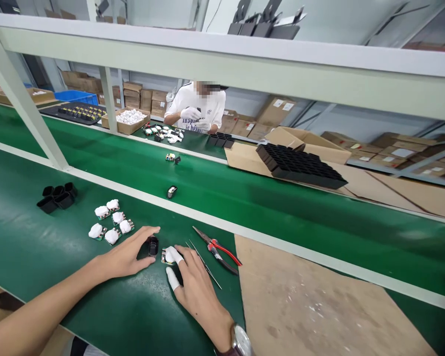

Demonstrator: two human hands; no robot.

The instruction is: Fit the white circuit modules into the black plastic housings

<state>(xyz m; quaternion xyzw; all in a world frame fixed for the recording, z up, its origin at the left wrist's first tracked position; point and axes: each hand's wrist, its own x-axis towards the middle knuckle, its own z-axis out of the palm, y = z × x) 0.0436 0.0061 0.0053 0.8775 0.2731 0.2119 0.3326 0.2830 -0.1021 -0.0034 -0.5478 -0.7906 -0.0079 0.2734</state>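
Observation:
My left hand (128,252) rests on the green bench with thumb and fingers spread around a small black plastic case (153,246); whether they touch it, I cannot tell. Just right of the case lies a small circuit board (163,255) topped with a white lump. My right hand (195,277), wearing white finger cots on thumb and index finger, reaches over this board. The index fingertip is at the white lump, while the thumb stays apart from it. Several similar boards with white lumps (111,236) lie left of my left hand.
Several black cases (57,198) stand at the left. Pliers (217,249) and tweezers (207,267) lie beside my right hand, near a cardboard sheet (300,301). Beyond, a green conveyor belt (215,190) carries a few parts. Across it sits a gloved co-worker (196,111) near black trays (300,165).

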